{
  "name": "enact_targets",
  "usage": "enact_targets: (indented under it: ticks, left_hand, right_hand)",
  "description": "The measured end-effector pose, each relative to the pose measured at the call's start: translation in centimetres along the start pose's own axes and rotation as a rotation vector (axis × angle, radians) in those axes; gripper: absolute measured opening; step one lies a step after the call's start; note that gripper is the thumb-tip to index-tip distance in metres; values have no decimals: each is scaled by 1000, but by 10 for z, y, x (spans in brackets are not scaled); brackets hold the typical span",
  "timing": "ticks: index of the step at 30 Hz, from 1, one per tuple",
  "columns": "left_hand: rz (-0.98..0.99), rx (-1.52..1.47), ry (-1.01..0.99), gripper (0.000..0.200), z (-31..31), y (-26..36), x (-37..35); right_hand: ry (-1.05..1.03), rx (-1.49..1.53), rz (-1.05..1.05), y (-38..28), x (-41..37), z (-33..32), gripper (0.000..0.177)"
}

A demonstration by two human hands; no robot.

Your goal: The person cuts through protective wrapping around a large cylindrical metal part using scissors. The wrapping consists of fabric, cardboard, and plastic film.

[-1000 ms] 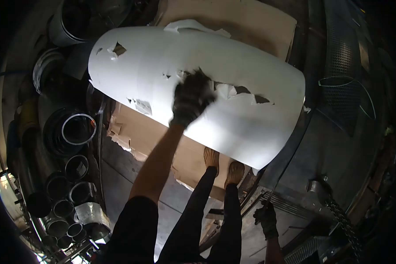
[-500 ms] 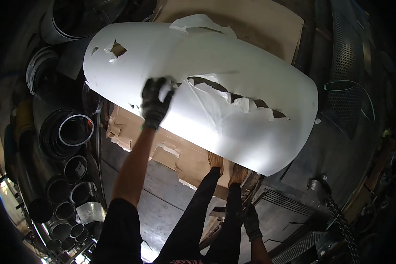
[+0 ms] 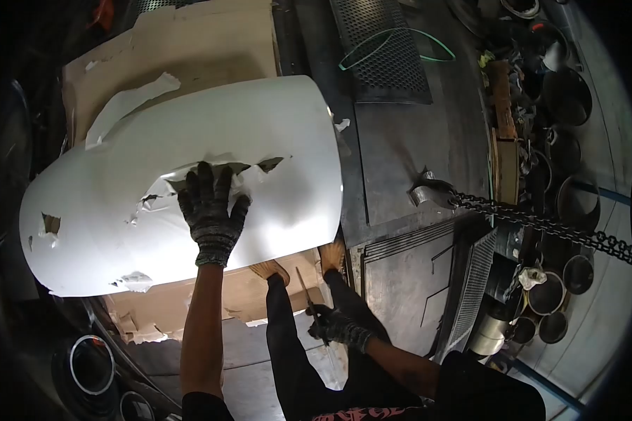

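A large white rounded panel [image 3: 281,126] lies before me, its paper-like or film covering torn in places and showing a darker surface beneath. My left hand [image 3: 214,214], in a dark knitted glove, rests on it with fingers spread beside the long tear. My right hand [image 3: 337,328], also gloved, is near my right leg and closed around a thin, knife-like tool [image 3: 303,286] that points up and away from me. I cannot make out its exact kind. A loose white flap [image 3: 135,102] curls at the panel's far edge.
Brown cardboard [image 3: 175,36] lies beyond and under the panel. A perforated metal sheet [image 3: 380,52] and a green strap [image 3: 439,48] are at far right. A heavy chain [image 3: 548,223] with a metal clamp [image 3: 432,191] and several pipe pieces [image 3: 567,97] are on the right.
My view has turned to the right. My left hand, blurred before, now lies spread near the long tear. My right hand has come up from beside my leg, showing the thin tool.
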State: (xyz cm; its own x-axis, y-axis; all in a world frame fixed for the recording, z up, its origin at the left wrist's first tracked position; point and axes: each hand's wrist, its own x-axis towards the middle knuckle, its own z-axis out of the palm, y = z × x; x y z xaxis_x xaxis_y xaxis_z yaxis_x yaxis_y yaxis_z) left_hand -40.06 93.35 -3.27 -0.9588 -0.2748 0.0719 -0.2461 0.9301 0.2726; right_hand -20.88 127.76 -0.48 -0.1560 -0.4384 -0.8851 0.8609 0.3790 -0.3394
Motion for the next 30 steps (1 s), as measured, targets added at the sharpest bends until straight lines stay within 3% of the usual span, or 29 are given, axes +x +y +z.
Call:
enact_targets:
  ticks: [1,6,8,11,13,14,15,19,20,21,22,25,30]
  left_hand:
    - [46,5,-37,72,4,12,4]
    - [138,13,-131,72,21,78,25]
    - [170,17,-151,73,29,109,32]
    - [188,74,-183,78,44,162,51]
    - [131,164,-165,82,54,195,62]
    - [132,182,-48,82,67,203,63]
    - [136,135,101,81,78,210,64]
    - [100,255,83,78,94,220,68]
    - [120,275,94,77,95,221,70]
    - [146,284,91,75,98,224,70]
    - [148,292,65,74,98,227,69]
    - [201,219,63,75,101,220,74]
    - [187,310,24,79,101,228,73]
  right_hand:
    - [-24,-115,-135,18,7,-5,56]
    - [-113,217,-137,27,-1,-8,53]
    - [-87,-55,-186,26,-11,-17,53]
    - [-143,-72,-164,25,-23,-56,66]
    - [-193,-88,-57,-16,-44,-94,67]
    - [-211,52,3,-25,-47,-111,65]
    - [-231,-59,-46,-41,-51,-133,67]
    - [-291,-698,-19,-83,-43,-243,72]
    - [-294,-771,-123,-53,-29,-273,66]
    - [-168,-923,-356,-51,-26,-305,63]
    - [-228,-997,-131,-75,-27,-336,61]
    - [-215,-1068,-60,-116,-26,-414,50]
    - [-156,-1175,-237,-126,-7,-448,36]
